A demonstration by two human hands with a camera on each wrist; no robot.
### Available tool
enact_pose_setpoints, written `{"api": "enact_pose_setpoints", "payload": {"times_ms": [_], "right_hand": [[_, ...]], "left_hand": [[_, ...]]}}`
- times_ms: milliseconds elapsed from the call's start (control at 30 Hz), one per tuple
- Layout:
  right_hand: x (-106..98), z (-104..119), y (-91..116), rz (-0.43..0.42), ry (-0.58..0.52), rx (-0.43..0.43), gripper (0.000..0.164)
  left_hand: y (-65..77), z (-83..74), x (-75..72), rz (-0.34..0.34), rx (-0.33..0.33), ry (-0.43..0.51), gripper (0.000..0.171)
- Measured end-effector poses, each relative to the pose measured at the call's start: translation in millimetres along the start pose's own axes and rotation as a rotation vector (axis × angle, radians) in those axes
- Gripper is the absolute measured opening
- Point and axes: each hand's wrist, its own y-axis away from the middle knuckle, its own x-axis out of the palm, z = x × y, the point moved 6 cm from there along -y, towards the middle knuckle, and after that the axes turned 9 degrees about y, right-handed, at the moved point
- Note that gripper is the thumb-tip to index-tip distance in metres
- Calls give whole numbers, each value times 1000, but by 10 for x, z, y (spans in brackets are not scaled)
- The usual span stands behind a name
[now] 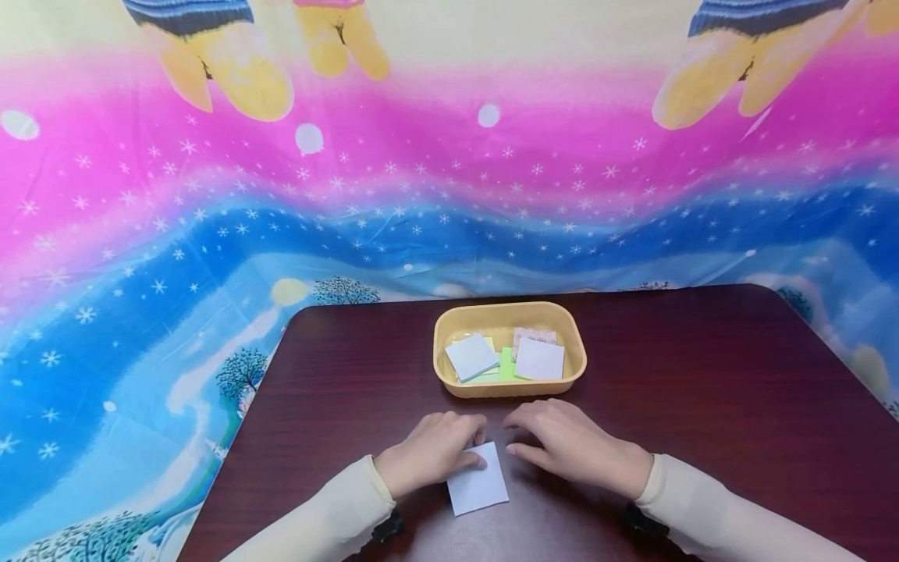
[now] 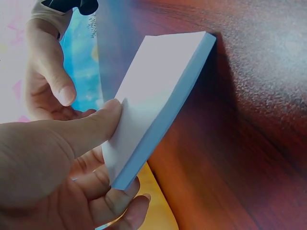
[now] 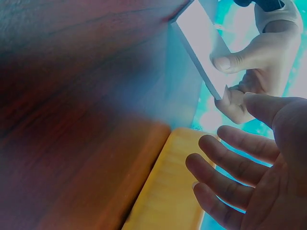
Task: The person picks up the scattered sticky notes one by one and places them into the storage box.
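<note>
A white sticky-note pad (image 1: 479, 488) is pinched in my left hand (image 1: 437, 446), the thumb on its top face and the fingers beneath. Up close in the left wrist view the pad (image 2: 156, 81) shows a thick stack of sheets along its edge. My right hand (image 1: 572, 441) hovers just right of it, holding nothing. Its fingers (image 3: 235, 163) are spread and loosely bent in the right wrist view. Beyond both hands stands a yellow plastic basket (image 1: 509, 389). Inside it lie a white pad (image 1: 472, 357) on the left and another white pad (image 1: 539, 358) on the right.
Green notes (image 1: 506, 364) and a pink patterned pad (image 1: 534, 335) also lie in the basket. The dark reddish-brown wooden table (image 1: 702, 375) reaches back to a colourful printed cloth (image 1: 449, 187) hanging behind it.
</note>
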Motion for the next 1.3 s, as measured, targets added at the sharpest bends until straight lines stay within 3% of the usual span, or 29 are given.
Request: {"api": "enact_pose_setpoints", "payload": {"times_ms": [867, 1300], "right_hand": [[-111, -28, -33, 24, -13, 39, 27], [-191, -43, -40, -37, 27, 19, 28]], "left_hand": [[-8, -35, -214, -60, 43, 43, 27], [-27, -8, -296, -60, 19, 76, 25]]}}
